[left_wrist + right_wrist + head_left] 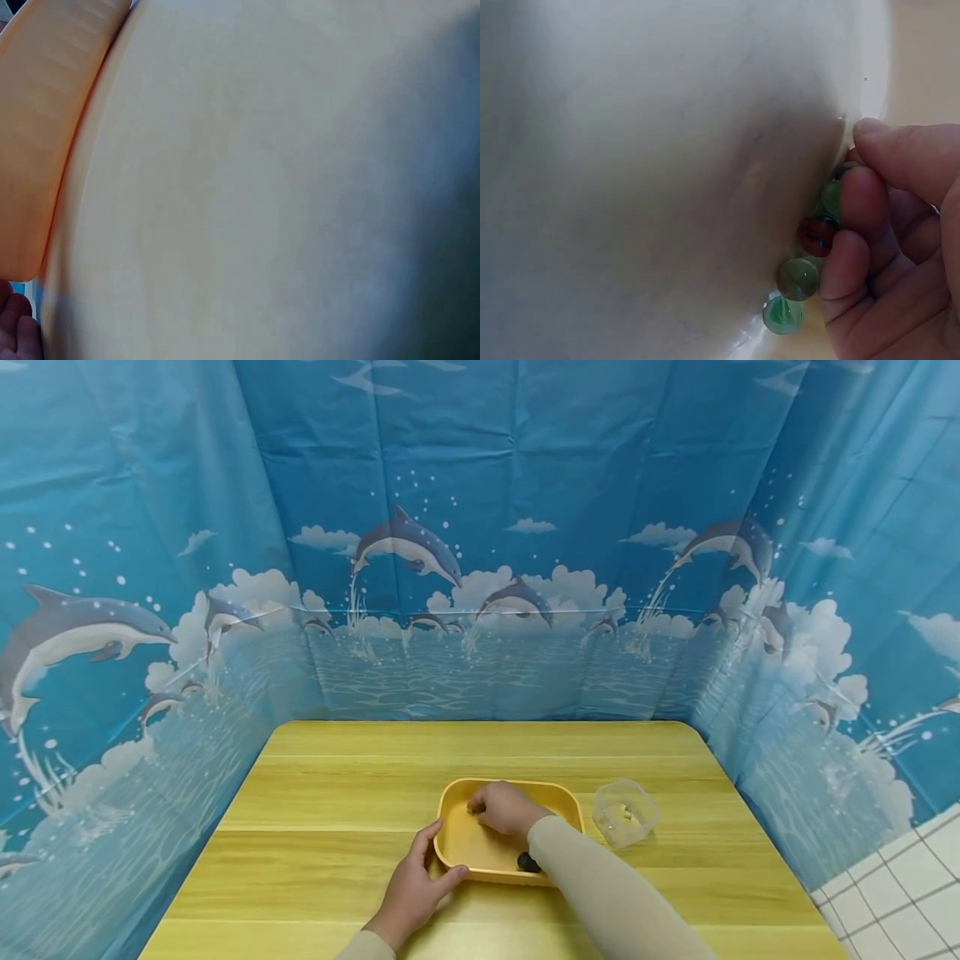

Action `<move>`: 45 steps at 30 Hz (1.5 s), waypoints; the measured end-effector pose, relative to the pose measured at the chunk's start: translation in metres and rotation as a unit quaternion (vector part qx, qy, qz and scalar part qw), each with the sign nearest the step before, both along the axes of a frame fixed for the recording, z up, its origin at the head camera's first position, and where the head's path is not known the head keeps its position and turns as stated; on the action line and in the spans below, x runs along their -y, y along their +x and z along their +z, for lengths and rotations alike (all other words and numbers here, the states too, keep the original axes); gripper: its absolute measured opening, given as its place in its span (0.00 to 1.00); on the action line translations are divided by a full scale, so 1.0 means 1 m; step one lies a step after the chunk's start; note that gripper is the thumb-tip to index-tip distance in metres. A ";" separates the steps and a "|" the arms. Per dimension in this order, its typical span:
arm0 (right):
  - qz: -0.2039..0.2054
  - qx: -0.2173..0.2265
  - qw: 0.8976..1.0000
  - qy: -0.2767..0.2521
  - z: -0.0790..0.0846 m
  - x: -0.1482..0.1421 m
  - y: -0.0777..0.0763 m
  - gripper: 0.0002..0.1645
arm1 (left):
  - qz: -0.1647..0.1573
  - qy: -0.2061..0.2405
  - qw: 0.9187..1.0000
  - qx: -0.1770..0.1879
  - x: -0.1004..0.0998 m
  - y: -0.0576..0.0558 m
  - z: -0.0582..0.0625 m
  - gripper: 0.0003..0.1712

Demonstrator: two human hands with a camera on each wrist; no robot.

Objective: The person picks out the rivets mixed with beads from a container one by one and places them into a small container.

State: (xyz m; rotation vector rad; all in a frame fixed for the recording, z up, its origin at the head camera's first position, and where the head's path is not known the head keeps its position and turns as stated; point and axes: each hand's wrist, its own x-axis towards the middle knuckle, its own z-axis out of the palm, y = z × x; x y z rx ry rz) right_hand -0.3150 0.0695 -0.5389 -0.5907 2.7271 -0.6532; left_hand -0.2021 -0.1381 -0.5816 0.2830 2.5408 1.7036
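Note:
A yellow tray (566, 802) with raised sides stands on the table. My left hand (412, 889) holds its near left corner, thumb on the front rim and fingers along the left wall. In the left wrist view the tray's outer wall (45, 135) shows beside the curled fingertips. Inside the tray, my right hand (506, 810) reaches down with bent fingers. In the right wrist view, several glass marbles (798, 279), green and dark red, lie in a row beside its fingers. Thumb and index finger pinch a marble (847, 168), mostly hidden by them.
Right of the tray stands a clear plastic container (611, 835) with several small things inside. A black round object (528, 862) shows beside the right wrist. The wood-patterned table (315, 810) is bordered by a blue dolphin curtain (480, 668).

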 end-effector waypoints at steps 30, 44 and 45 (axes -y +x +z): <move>0.039 -0.068 0.995 0.058 -0.007 0.004 0.002 0.06 | -0.004 -0.003 1.000 -0.005 0.000 -0.001 -0.005 0.50; 0.041 -0.078 0.994 0.066 -0.008 0.006 0.003 0.05 | 0.002 -0.013 1.000 -0.009 0.000 0.000 -0.005 0.50; 0.041 -0.077 0.994 0.066 -0.008 0.006 0.003 0.05 | 0.002 -0.014 1.000 -0.009 0.000 0.000 -0.004 0.50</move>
